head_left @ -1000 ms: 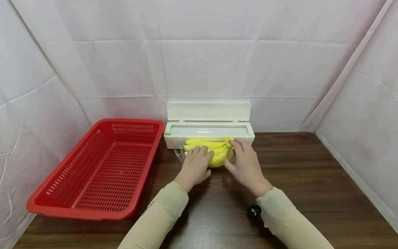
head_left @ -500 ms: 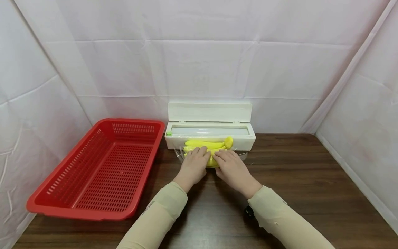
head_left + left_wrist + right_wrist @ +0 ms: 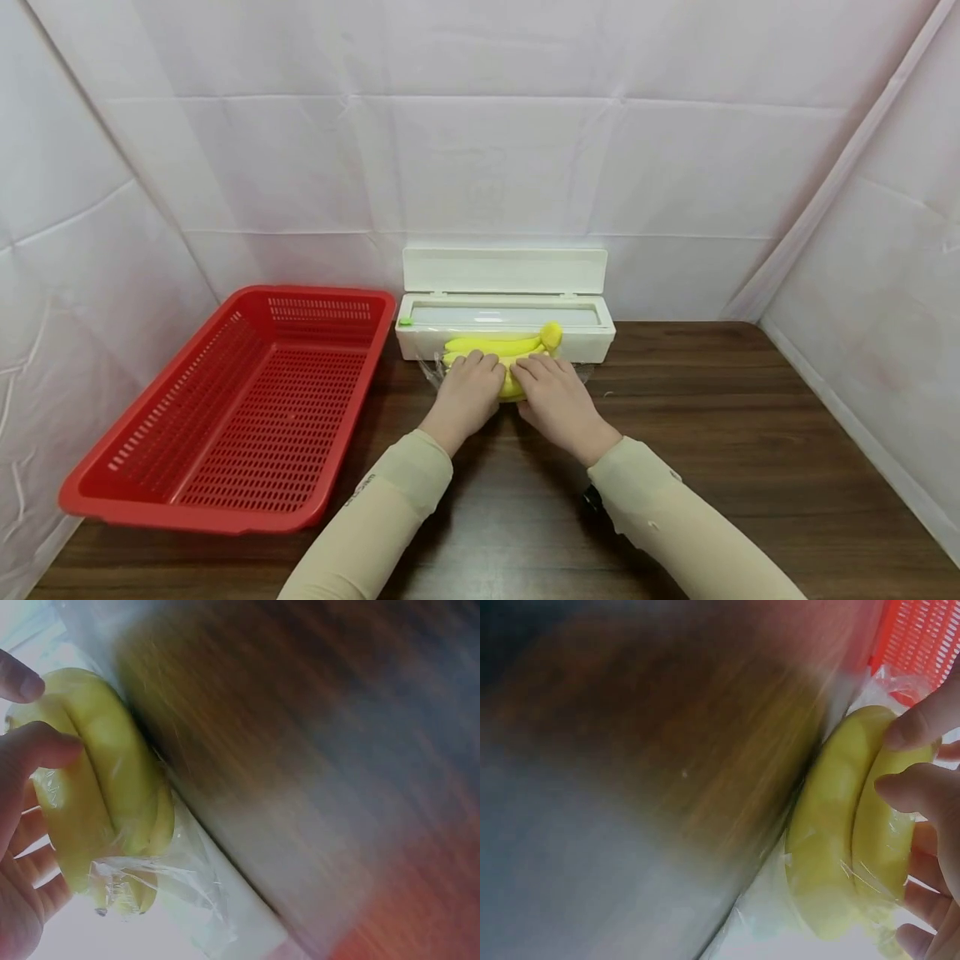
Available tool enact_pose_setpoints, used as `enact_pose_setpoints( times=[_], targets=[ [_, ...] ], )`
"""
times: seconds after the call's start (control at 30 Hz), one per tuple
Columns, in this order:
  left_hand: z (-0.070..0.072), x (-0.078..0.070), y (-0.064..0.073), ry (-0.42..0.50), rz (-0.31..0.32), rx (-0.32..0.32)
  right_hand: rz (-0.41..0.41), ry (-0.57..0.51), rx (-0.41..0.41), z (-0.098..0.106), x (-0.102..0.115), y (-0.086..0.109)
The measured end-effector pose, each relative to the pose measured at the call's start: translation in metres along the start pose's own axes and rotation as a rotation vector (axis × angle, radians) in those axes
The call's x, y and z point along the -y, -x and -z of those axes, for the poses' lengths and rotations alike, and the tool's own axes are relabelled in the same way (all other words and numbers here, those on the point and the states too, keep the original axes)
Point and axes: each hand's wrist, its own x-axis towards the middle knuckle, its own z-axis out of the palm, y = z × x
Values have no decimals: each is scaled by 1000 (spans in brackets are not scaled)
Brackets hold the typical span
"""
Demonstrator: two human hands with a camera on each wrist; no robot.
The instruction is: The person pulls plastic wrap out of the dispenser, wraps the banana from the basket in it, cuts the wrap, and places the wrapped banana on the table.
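Head view looks forward-down; both close wrist views share the bananas (image 3: 122,769)

Smooth, satiny yellow bananas (image 3: 120,765) under glossy, crinkled clear plastic film (image 3: 187,881); smooth white plastic box (image 3: 505,272); perforated red plastic basket (image 3: 270,417); sheeny wood-grain surface (image 3: 712,442); matt, creased white cloth backdrop (image 3: 480,167).

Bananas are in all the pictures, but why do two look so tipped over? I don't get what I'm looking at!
There's no robot here, just a person's bare hands. The wide picture comes from a camera on the person's head, looking forward and down. The two slanted ones come from cameras on the wrists. On the brown table are a red basket and a white box with its lid up. The left hand and right hand hold the bananas, with clear film around them.
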Motion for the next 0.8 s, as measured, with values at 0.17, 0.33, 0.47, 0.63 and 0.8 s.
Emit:
enact_pose_setpoints(
  times=[0.17,0.33,0.47,0.63,0.8],
  targets=[
    [2,3,-3,-22,-13,9,14,18,-36,-2,-3,-8],
    [3,5,-2,-22,-22,-21,42,13,-67,-2,-6,-13],
    [3,6,1,-19,-25,-28,81,7,-69,-3,-11,-15],
    [3,7,2,22,-7,10,118,-27,-70,2,-19,-20],
    [3,9,0,6,-11,41,117,-67,-41,8,-25,-25]
  ],
)
